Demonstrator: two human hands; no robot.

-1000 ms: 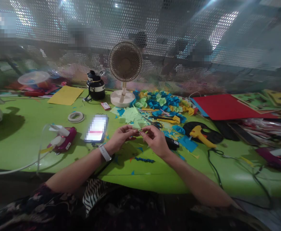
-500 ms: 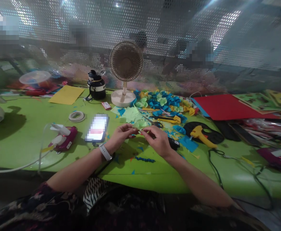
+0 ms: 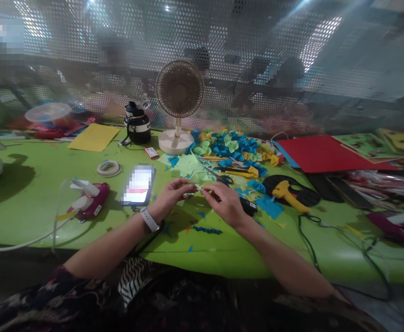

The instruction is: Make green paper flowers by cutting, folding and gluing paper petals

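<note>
Over the middle of the green table, my left hand (image 3: 173, 193) and my right hand (image 3: 223, 201) meet fingertip to fingertip. Both pinch a small pale green paper piece (image 3: 198, 187); its exact shape is too small to make out. Just beyond lie pale green paper sheets (image 3: 189, 165) and scissors (image 3: 225, 179), partly behind my right hand. A blue twisted strip (image 3: 207, 230) rests on the table nearer to me. Beside my right wrist is a black object (image 3: 248, 206), partly hidden. A phone (image 3: 138, 185) with a lit screen lies left of my left hand.
Behind the hands is a heap of folded paper flowers (image 3: 232, 145), a yellow cutter (image 3: 241, 172) and a fan (image 3: 177, 140). To the right, a yellow glue gun (image 3: 289, 197) trails a cord. A tape roll (image 3: 108, 168) and purple power strip (image 3: 96, 203) are on the left.
The fingertips have shifted slightly around the pale green paper piece, and a bit more of it shows between them. The whole view has moved a little; the table things stay put.
</note>
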